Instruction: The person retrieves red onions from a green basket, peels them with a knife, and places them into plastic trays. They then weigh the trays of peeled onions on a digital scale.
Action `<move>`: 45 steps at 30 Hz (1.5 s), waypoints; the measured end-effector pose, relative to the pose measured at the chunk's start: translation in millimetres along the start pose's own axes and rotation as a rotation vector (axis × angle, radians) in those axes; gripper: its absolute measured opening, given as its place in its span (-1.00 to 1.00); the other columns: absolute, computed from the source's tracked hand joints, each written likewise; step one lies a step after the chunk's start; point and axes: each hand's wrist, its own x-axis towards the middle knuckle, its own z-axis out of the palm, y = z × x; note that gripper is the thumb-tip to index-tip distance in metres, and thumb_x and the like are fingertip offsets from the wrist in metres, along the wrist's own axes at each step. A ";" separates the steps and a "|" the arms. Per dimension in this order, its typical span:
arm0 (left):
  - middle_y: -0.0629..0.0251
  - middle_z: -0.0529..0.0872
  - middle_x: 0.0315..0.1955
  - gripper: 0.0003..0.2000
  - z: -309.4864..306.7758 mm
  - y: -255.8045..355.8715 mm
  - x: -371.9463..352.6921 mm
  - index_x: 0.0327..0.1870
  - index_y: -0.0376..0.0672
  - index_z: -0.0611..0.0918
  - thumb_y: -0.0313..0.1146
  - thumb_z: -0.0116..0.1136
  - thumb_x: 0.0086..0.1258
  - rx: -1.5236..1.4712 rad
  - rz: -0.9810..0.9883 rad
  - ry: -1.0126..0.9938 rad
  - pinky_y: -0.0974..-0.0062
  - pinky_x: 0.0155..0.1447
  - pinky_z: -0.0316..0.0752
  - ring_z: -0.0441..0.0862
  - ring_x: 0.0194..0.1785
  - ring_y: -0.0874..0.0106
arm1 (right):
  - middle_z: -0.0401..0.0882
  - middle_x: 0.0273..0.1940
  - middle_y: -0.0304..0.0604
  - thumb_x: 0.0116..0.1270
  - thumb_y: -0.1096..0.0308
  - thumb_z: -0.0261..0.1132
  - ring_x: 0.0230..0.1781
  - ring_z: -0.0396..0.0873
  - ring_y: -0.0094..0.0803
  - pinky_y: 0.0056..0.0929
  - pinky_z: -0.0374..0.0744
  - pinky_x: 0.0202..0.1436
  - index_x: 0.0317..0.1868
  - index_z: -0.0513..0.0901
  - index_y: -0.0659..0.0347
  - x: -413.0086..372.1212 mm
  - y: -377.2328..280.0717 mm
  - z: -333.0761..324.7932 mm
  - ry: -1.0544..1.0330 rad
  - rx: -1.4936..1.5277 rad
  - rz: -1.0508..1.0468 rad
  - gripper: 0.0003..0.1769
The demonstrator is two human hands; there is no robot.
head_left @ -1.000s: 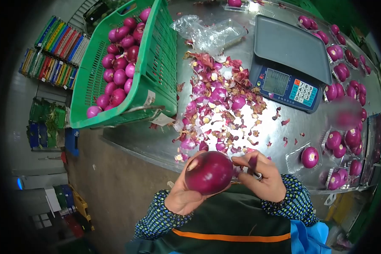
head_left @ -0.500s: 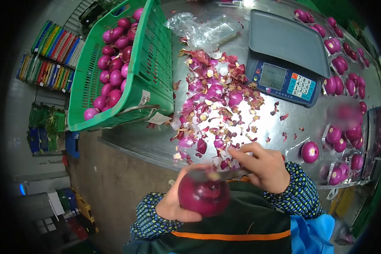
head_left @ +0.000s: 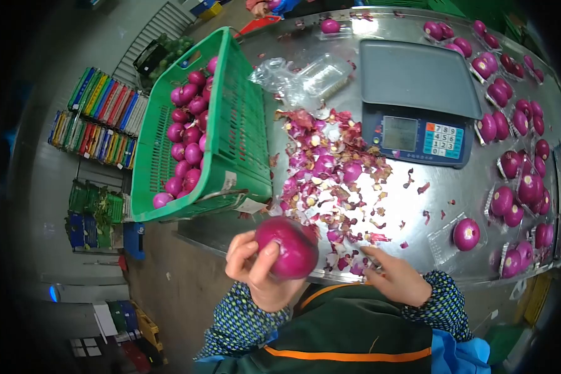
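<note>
My left hand (head_left: 258, 274) is wrapped round a large red onion (head_left: 288, 248), raised in front of the steel table's near edge. To its right, my right hand (head_left: 397, 278) is low over that edge, index finger stretched forward and the other fingers curled. What it grips is too unclear to name; no blade can be made out. Beyond both hands lies a heap of onion skins and trimmings (head_left: 324, 163). A peeled onion (head_left: 466, 234) sits in a clear tray on the right.
A green crate (head_left: 240, 118) of onions stands at the left. A scale (head_left: 417, 78) is behind the skins, beside crumpled clear packaging (head_left: 324, 76). Packed onions (head_left: 502, 201) line the right side of the steel table (head_left: 411, 218). Another person's hand (head_left: 257, 7) shows at the top.
My left hand has turned and lifted the onion. My right hand has moved away from it, slightly lower; the knife visible against the onion before no longer shows. The view has shifted.
</note>
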 end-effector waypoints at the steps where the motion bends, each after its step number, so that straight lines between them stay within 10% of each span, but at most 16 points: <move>1: 0.18 0.19 0.00 -0.08 3.0 -0.3 0.3 0.16 -0.07 0.24 -0.30 0.58 -0.33 -0.047 -0.001 -0.032 0.26 0.09 0.35 0.31 0.06 0.19 | 0.58 -0.22 0.11 0.25 0.36 0.16 -0.35 0.63 -0.09 -0.34 0.57 -0.33 0.16 0.38 0.26 -6.4 -0.4 -5.2 0.018 0.006 0.015 -0.54; 5: 0.12 0.19 0.08 -0.09 42.2 31.2 -2.0 0.17 -0.12 0.21 -0.34 0.56 -0.29 -0.217 -0.257 -0.297 0.26 0.25 0.25 0.26 0.16 0.22 | 0.61 -0.26 0.12 0.29 0.32 0.17 -0.40 0.65 -0.20 -0.38 0.57 -0.32 0.07 0.48 0.29 -44.4 5.8 -19.3 0.265 0.132 0.088 -0.63; 10: 0.17 0.22 0.00 -0.09 85.0 89.6 -0.1 0.12 -0.07 0.23 -0.29 0.60 -0.34 -0.427 -0.038 -0.206 0.28 0.14 0.35 0.32 0.08 0.23 | 0.50 -0.15 -0.05 0.18 0.46 0.18 -0.37 0.60 -0.20 -0.33 0.57 -0.32 0.18 0.40 0.19 -63.0 5.7 -33.5 0.627 0.023 -0.127 -0.50; 16: 0.21 0.18 0.10 -0.04 108.4 102.5 12.2 0.16 0.03 0.17 -0.34 0.60 -0.34 -0.487 0.284 0.012 0.24 0.10 0.48 0.40 0.06 0.17 | 0.40 -0.14 -0.11 0.08 0.55 0.15 -0.34 0.57 -0.10 -0.27 0.56 -0.33 0.24 0.31 0.10 -68.4 22.4 -52.1 0.581 -0.164 -0.148 -0.37; 20: 0.18 0.17 0.11 -0.04 109.9 98.8 26.1 0.17 0.02 0.15 -0.33 0.59 -0.32 -0.367 0.287 0.024 0.28 0.03 0.53 0.43 0.02 0.16 | 0.48 -0.40 -0.19 0.19 0.45 0.20 -0.52 0.52 -0.41 -0.44 0.49 -0.45 0.02 0.50 0.24 -75.4 65.1 -49.7 0.472 0.051 0.021 -0.65; 24: 0.08 0.28 0.08 -0.10 126.3 125.0 -1.2 0.21 -0.09 0.17 -0.30 0.53 -0.20 -0.663 -0.161 -0.611 0.20 0.19 0.34 0.36 0.13 0.15 | 0.48 -0.63 -0.26 0.26 0.28 0.25 -0.59 0.35 -0.70 -0.64 0.36 -0.50 -0.18 0.61 0.31 -99.7 104.8 -95.9 0.967 0.622 0.316 -0.75; 30: -0.05 0.31 0.15 -0.18 194.7 209.5 -35.4 0.25 -0.04 0.34 -0.32 0.46 -0.19 -0.612 0.358 -1.013 0.09 0.27 0.20 0.28 0.19 -0.04 | 0.59 -0.19 0.01 0.16 0.47 0.17 -0.34 0.57 -0.34 -0.46 0.52 -0.25 0.00 0.53 0.31 -132.0 183.5 -149.7 1.081 -0.430 0.239 -0.64; 32: -0.11 0.28 0.18 -0.13 189.3 208.6 -27.1 0.28 -0.07 0.31 -0.24 0.48 -0.18 -0.557 0.244 -1.043 0.04 0.30 0.12 0.23 0.22 -0.10 | 0.51 -0.02 0.07 0.10 0.51 0.13 -0.19 0.56 -0.15 -0.38 0.52 -0.09 0.06 0.49 0.29 -126.6 179.4 -145.9 0.921 -0.025 0.440 -0.56; 37: -0.09 0.42 0.06 -0.36 206.1 171.2 -43.5 0.21 -0.30 0.35 -0.32 0.33 0.09 -0.803 -0.645 -1.084 0.23 0.21 0.27 0.38 0.11 0.04 | 0.56 -0.07 -0.12 0.18 0.46 0.10 -0.48 0.54 -0.57 -0.62 0.45 -0.62 0.05 0.51 0.24 -114.8 181.5 -143.9 0.911 0.564 0.384 -0.61; 39: 0.01 0.54 -0.09 -0.55 216.3 173.5 -26.3 0.11 -0.30 0.46 -0.39 0.22 0.17 -0.611 0.104 -0.726 0.34 0.11 0.35 0.48 -0.03 0.14 | 0.56 -0.07 -0.12 0.18 0.46 0.09 -0.51 0.53 -0.55 -0.61 0.46 -0.61 0.05 0.51 0.25 -107.3 184.7 -137.1 0.905 0.561 0.376 -0.61; 42: 0.13 0.62 -0.21 -0.63 232.5 233.3 17.9 0.00 -0.24 0.55 -0.41 0.26 0.14 -0.546 -0.006 -1.058 0.34 0.02 0.41 0.54 -0.11 0.20 | 0.59 -0.11 -0.09 0.17 0.49 0.09 -0.54 0.52 -0.53 -0.60 0.47 -0.59 0.05 0.50 0.29 -104.3 174.8 -128.3 0.879 0.570 0.383 -0.61; 45: 0.15 0.66 -0.30 -0.72 258.2 242.5 -3.8 -0.13 -0.24 0.62 -0.43 0.30 0.10 -0.551 0.247 -0.933 0.35 -0.06 0.46 0.58 -0.20 0.22 | 0.61 -0.23 -0.08 0.16 0.53 0.10 -0.54 0.54 -0.52 -0.57 0.49 -0.52 0.00 0.51 0.36 -99.5 176.7 -123.6 0.963 0.535 0.316 -0.65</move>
